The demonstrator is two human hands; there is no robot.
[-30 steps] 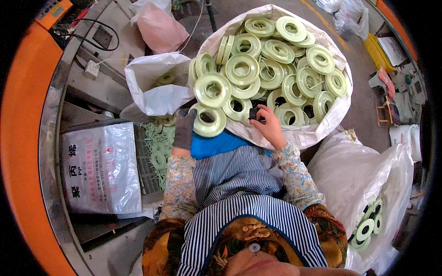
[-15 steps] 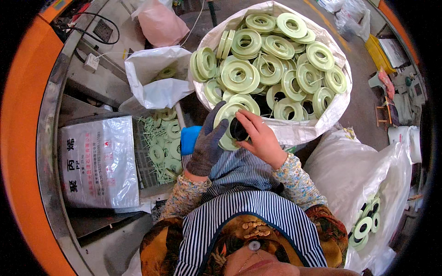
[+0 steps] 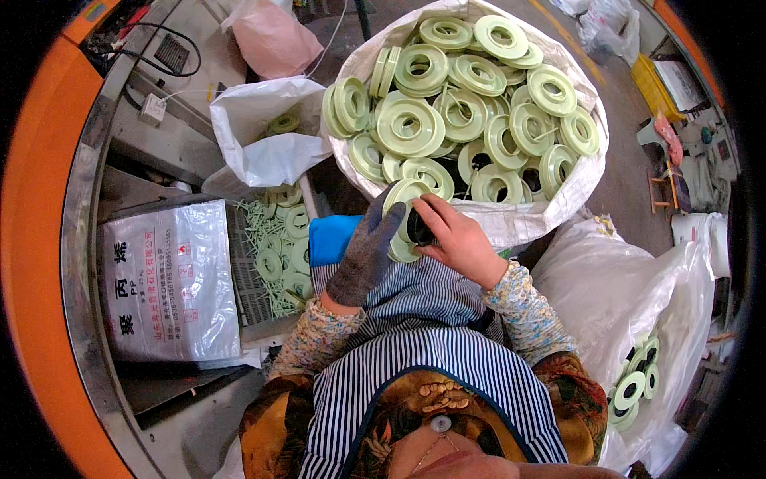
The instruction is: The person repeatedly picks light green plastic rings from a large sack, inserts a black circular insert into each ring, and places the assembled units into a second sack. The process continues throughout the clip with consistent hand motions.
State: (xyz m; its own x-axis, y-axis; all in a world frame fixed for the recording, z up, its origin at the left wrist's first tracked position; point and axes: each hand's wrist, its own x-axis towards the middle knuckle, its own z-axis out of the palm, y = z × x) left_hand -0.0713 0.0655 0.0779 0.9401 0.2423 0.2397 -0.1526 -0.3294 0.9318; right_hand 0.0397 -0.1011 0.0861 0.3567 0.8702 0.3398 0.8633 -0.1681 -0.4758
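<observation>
My left hand (image 3: pixel 361 254), in a dark grey glove, grips a pale green plastic spool (image 3: pixel 404 191) by its rim above my lap. Bare, my right hand (image 3: pixel 461 242) has its fingers closed on a black round part (image 3: pixel 418 227) at the middle of that spool. The fingers partly cover the black part, so I cannot tell how it sits in the spool. Just beyond my hands stands a large white woven sack (image 3: pixel 594 172) heaped with pale green spools (image 3: pixel 411 128).
At left, green rings (image 3: pixel 271 265) and thin sprue bits lie on a dark grate beside a printed white sack (image 3: pixel 171 283). An upright white bag (image 3: pixel 271 160) stands behind them. To the right, a plastic bag (image 3: pixel 622 279) holds green rings with black centres (image 3: pixel 629 389).
Both hands and the spool have shifted slightly right in the picture. The grip on the spool and the black part looks the same.
</observation>
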